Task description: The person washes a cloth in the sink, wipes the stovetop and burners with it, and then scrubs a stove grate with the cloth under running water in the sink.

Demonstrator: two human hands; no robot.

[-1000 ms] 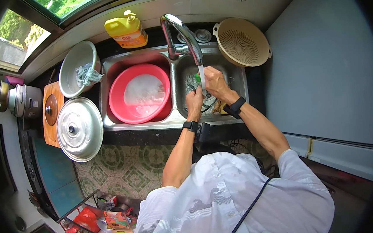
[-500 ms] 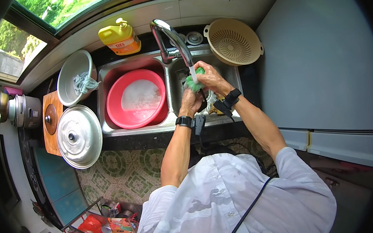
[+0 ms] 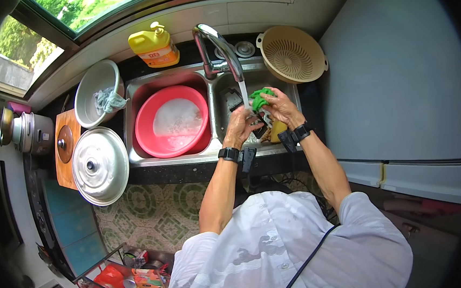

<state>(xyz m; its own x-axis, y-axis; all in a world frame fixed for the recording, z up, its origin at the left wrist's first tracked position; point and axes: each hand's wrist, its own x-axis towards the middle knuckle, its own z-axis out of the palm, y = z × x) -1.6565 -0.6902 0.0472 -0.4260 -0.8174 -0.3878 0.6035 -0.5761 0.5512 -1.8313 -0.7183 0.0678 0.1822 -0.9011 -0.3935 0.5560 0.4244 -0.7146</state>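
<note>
In the right basin of the steel sink (image 3: pixel 215 140), my right hand (image 3: pixel 284 108) is closed around a crumpled green cloth (image 3: pixel 261 99). My left hand (image 3: pixel 238 126) sits just left of it, at the stream of water falling from the chrome faucet (image 3: pixel 215 42). Its fingers are apart with nothing visible in them. Below my hands lie a yellow piece (image 3: pixel 279 131) and some dark and brown items, partly hidden and too unclear to name. Both wrists wear black straps with small devices.
A red basin (image 3: pixel 142 130) with sudsy water fills the left sink bowl. Around the sink stand a yellow soap bottle (image 3: pixel 158 51), a beige colander (image 3: pixel 293 55), a white basin (image 3: pixel 83 98) with a bluish cloth, and a metal lid (image 3: pixel 103 178). A grey refrigerator (image 3: pixel 393 77) rises at right.
My hands have moved apart. The green cloth, held by both hands under the water before, is now in my right hand, shifted right of the stream. The yellow piece shows more.
</note>
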